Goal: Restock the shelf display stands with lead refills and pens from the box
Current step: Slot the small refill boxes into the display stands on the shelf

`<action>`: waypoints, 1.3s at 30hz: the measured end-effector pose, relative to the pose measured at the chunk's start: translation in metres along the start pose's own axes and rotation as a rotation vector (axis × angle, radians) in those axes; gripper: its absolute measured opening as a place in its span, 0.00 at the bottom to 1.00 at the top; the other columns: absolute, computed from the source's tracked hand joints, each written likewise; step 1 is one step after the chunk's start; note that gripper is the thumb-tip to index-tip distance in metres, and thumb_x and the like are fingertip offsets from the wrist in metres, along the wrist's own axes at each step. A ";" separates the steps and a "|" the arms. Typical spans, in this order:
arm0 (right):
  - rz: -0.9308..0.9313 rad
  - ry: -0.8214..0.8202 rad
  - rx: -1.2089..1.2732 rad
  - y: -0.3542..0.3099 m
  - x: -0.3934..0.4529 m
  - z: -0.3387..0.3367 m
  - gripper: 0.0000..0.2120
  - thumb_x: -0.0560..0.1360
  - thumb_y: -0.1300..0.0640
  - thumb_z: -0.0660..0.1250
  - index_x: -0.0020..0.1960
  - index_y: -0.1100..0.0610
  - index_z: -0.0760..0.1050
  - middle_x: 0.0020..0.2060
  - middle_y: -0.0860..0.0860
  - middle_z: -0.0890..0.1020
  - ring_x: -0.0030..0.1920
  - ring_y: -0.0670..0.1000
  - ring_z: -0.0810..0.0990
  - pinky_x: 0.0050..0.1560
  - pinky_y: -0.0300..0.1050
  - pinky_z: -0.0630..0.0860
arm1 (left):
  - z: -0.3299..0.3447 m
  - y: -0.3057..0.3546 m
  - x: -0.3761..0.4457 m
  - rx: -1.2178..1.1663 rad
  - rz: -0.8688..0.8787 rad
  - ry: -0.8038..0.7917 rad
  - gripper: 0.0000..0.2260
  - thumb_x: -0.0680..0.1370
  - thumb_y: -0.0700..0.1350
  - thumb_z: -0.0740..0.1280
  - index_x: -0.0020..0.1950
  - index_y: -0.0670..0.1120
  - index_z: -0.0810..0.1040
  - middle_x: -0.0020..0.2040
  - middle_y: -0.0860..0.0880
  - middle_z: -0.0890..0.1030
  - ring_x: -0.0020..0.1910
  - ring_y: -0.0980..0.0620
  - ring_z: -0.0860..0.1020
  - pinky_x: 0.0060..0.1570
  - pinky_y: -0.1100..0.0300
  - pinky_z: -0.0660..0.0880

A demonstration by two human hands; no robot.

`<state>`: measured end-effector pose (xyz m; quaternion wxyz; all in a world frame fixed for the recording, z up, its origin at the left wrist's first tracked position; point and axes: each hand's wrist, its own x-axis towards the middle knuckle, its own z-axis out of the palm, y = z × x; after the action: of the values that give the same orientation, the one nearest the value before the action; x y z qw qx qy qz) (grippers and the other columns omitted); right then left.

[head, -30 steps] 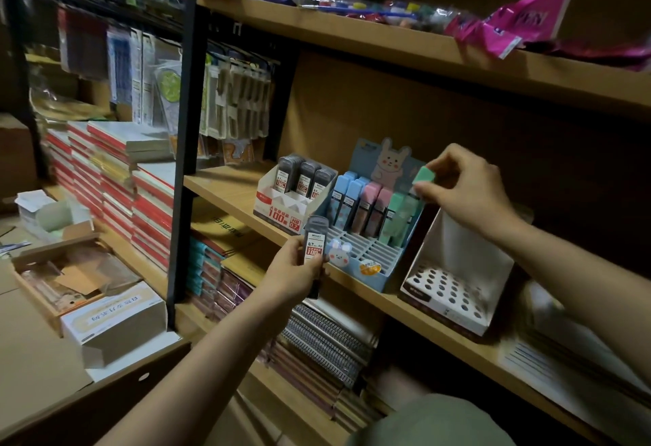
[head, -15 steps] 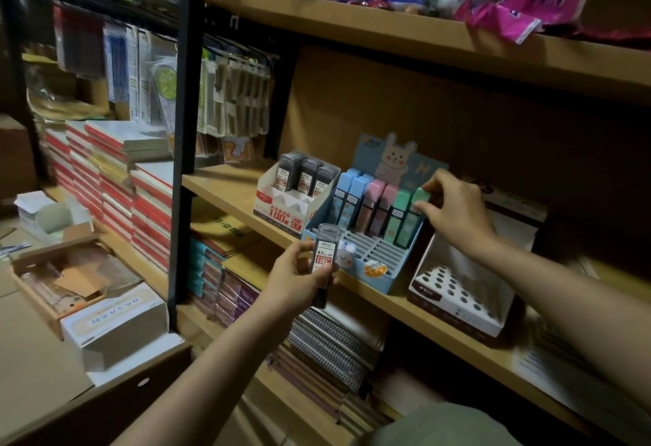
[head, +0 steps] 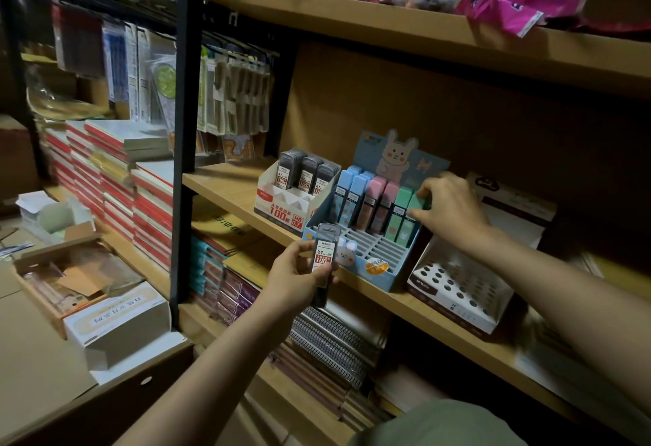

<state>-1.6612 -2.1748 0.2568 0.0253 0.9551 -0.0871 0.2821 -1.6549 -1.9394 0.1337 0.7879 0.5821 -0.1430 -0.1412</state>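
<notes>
My left hand (head: 299,278) holds a dark lead refill case (head: 324,262) with a red and white label, upright in front of the shelf edge. My right hand (head: 447,209) pinches the top of a green refill case (head: 417,208) standing at the right end of the back row in the blue rabbit display stand (head: 373,262). That row holds blue, pink and green cases; the front slots are bare. A white stand (head: 281,202) to the left carries three dark refill cases (head: 306,174).
A white pen stand (head: 454,290) with round holes sits right of the blue one. An open cardboard box (head: 63,280) and a white carton (head: 119,322) rest on the surface at lower left. Stacked notebooks fill the shelves below and left; a black upright (head: 183,128) divides the shelving.
My right hand has brought the green case down from above the stand into the back row's right end. My left hand with the dark case has stayed nearly still.
</notes>
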 end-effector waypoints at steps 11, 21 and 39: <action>-0.116 -0.079 0.536 -0.051 -0.023 -0.009 0.07 0.75 0.54 0.70 0.53 0.50 0.77 0.48 0.45 0.79 0.44 0.43 0.80 0.44 0.35 0.77 | -0.003 0.011 -0.009 -0.043 0.028 0.039 0.11 0.80 0.38 0.63 0.61 0.48 0.74 0.52 0.46 0.84 0.47 0.50 0.84 0.46 0.58 0.81; -0.220 -0.399 0.762 -0.108 -0.006 0.005 0.09 0.70 0.57 0.76 0.46 0.49 0.78 0.42 0.45 0.83 0.45 0.46 0.83 0.42 0.36 0.80 | -0.032 0.025 -0.020 0.272 0.125 0.078 0.10 0.79 0.46 0.66 0.59 0.55 0.75 0.53 0.56 0.81 0.50 0.61 0.81 0.43 0.66 0.79; -0.254 0.028 0.661 -0.162 0.131 0.050 0.07 0.71 0.60 0.75 0.49 0.57 0.81 0.46 0.53 0.83 0.44 0.49 0.78 0.43 0.41 0.72 | -0.041 0.058 0.093 0.569 0.084 0.386 0.51 0.61 0.52 0.82 0.77 0.46 0.56 0.73 0.47 0.62 0.71 0.47 0.66 0.68 0.48 0.70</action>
<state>-1.4968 -2.0402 0.2857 -0.2492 0.9109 0.1289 0.3025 -1.5505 -1.9229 0.1837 0.6116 0.7881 -0.0487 0.0497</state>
